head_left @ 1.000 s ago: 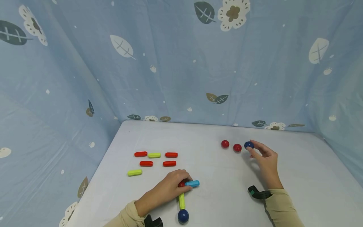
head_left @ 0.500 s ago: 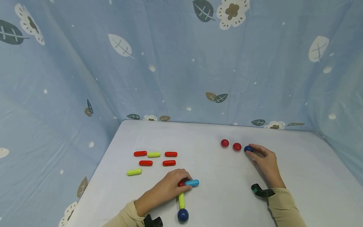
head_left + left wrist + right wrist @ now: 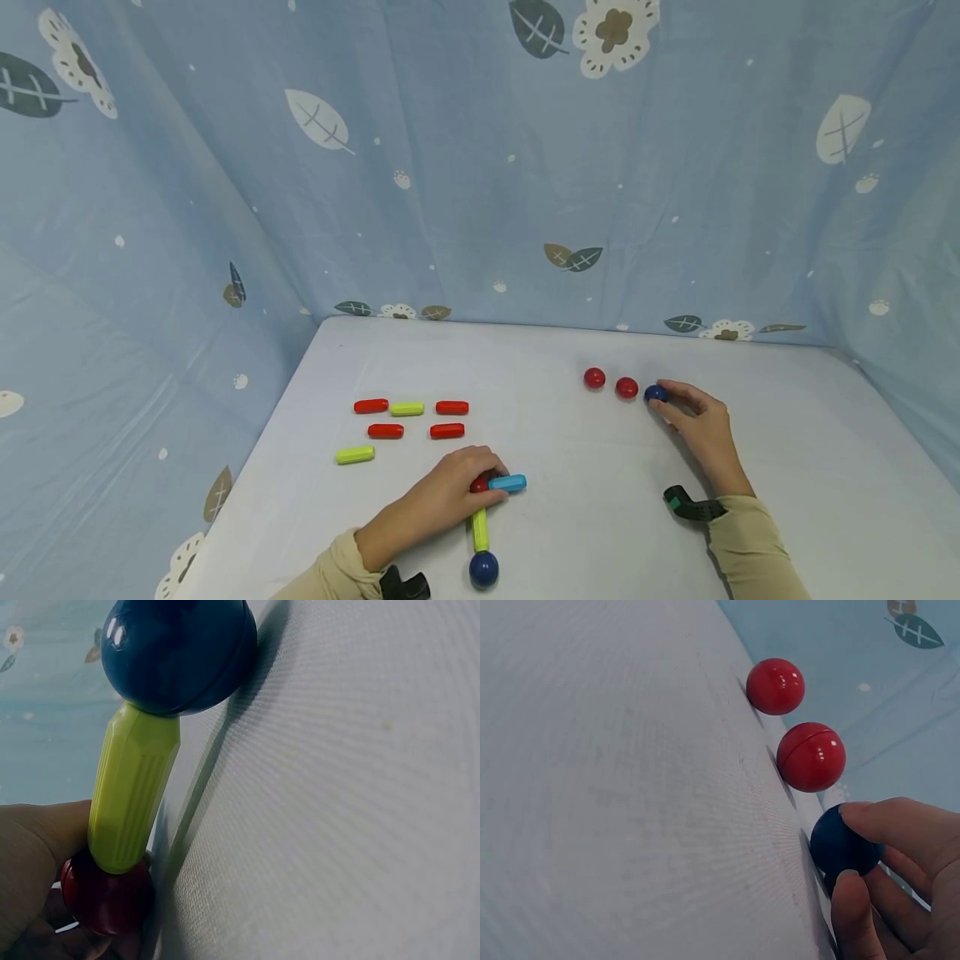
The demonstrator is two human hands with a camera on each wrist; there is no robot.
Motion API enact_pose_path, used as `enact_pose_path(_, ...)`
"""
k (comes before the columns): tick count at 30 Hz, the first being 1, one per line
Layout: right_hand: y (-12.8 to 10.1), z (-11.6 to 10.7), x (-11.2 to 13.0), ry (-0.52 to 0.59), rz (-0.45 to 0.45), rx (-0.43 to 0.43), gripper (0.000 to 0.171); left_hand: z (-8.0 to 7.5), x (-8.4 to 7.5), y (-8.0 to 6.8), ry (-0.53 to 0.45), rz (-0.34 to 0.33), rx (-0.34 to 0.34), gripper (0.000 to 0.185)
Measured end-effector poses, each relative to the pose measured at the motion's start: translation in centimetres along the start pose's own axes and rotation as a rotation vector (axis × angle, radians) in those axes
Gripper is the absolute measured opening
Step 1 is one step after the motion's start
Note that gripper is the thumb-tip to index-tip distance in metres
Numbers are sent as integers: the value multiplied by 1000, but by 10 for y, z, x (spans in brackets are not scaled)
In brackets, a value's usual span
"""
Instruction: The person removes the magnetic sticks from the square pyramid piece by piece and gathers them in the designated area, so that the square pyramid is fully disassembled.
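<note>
Grip check: right hand (image 3: 701, 425) pinches the blue ball (image 3: 843, 844) between thumb and fingertips on the bench (image 3: 600, 517), just beside the nearer red ball (image 3: 811, 757). Left hand (image 3: 438, 500) clasps the red joint ball (image 3: 107, 896) where the green rod (image 3: 133, 787) and blue rod (image 3: 507, 482) meet. Risk, as I judge it: a nudge sets the red balls rolling; a slip breaks the rod joint. Since a second ago, the right hand has lowered the blue ball slightly; the left is unchanged.

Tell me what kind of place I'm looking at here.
Probably a small tabletop recording booth, not a lived-in room. A plain white table is walled by blue leaf-and-flower cloth. On it lie only toy pieces: coloured rods and balls, which both hands are handling.
</note>
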State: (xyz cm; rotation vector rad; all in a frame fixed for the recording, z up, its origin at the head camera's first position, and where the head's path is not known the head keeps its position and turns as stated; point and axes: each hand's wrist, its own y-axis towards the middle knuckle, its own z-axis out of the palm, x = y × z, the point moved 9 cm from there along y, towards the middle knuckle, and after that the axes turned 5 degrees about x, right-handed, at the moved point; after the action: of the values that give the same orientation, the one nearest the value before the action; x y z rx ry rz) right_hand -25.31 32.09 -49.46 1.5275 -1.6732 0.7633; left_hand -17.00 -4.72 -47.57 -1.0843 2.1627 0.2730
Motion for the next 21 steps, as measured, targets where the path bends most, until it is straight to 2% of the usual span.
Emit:
enact_pose_path(6, -3, -3, 0, 40, -1, -29, 53, -2, -6, 0, -31, 42, -28, 20)
enact_pose_path(11, -3, -7, 0, 96, -13, -76, 50, -17, -16, -4, -124, 120, -160, 22)
enact_pose_path(14, -4, -12, 4, 154, -21, -141, 46, -25, -22, -8, -143, 160, -231, 26)
enact_pose_path(18, -7, -17, 21, 250, -98, -232, 40, -28, -23, -10, -168, 174, -249, 27)
enact_pose_path(21, -11, -8, 42, 287, -203, -220, 33, -28, -22, -9, -201, 168, -242, 26)
